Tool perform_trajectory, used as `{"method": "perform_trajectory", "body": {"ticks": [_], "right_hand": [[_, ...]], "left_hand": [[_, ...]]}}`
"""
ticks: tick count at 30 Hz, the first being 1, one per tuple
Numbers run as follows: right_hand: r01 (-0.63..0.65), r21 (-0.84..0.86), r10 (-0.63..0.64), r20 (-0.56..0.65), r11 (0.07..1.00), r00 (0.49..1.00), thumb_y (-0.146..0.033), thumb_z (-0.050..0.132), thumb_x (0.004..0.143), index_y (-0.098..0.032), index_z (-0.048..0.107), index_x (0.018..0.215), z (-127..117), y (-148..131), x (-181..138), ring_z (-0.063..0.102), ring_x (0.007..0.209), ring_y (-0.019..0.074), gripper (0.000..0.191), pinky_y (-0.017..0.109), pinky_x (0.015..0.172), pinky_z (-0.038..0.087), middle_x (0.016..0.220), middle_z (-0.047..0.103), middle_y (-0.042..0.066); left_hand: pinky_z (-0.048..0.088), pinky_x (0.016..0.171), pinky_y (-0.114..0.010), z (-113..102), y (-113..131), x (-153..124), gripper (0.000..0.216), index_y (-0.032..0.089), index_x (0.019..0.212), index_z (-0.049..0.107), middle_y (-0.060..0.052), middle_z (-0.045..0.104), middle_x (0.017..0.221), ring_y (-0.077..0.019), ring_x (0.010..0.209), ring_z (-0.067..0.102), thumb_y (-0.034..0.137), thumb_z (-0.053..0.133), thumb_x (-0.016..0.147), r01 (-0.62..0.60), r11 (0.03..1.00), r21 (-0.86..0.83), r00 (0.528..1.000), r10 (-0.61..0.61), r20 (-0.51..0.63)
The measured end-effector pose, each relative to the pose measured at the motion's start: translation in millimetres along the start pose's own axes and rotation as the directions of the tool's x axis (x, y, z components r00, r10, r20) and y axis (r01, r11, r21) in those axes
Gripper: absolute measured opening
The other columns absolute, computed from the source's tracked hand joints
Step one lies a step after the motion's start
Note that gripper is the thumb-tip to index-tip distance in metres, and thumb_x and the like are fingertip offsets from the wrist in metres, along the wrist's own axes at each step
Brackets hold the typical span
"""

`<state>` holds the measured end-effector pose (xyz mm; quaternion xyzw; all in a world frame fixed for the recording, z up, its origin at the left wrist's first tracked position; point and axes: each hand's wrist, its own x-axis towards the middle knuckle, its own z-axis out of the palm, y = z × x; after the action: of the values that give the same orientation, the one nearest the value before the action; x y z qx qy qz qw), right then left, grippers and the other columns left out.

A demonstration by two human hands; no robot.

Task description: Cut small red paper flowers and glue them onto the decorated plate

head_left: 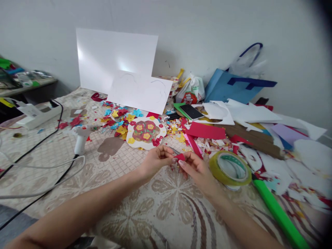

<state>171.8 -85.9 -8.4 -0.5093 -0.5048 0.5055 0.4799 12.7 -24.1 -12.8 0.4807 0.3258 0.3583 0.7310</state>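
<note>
A small piece of red paper (180,157) is pinched between my two hands above the tablecloth. My left hand (158,159) grips its left side with thumb and fingers. On the other side, my right hand (195,165) has its thumb and fingertips closed on the same red piece. A thin grey metal point (175,151) shows just behind the paper; its other end is hidden, so I cannot tell what tool it is or which hand touches it. Just beyond my left hand lies a white scalloped card (131,135) with red and yellow paper flowers on it.
Green-cored tape (216,169) and a green-handled tool (278,211) lie right. Red paper strips (206,130), a phone (192,111) and white offcuts are beyond. Left are a white glue gun (81,141), cables and a power strip (38,117). White boards (114,55) lean on the wall.
</note>
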Motion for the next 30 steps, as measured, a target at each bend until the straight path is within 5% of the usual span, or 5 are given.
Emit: {"method": "perform_trajectory", "body": {"ticks": [30], "right_hand": [[-0.018,0.018,0.019,-0.047,1.0,0.999,-0.034,0.059,0.082,-0.018,0.058,0.083,-3.5,8.3,0.5,0.046,0.052,0.0091,0.016,0.02,0.047,0.036,0.06,0.054,-0.003]], "left_hand": [[0.043,0.071,-0.025,2.6,1.2,-2.5,0.031,0.012,0.085,0.057,-0.002,0.062,0.078,-0.0102,0.073,0.058,0.021,0.077,0.063,-0.056,0.998,0.007,0.997,0.056,0.047]]}}
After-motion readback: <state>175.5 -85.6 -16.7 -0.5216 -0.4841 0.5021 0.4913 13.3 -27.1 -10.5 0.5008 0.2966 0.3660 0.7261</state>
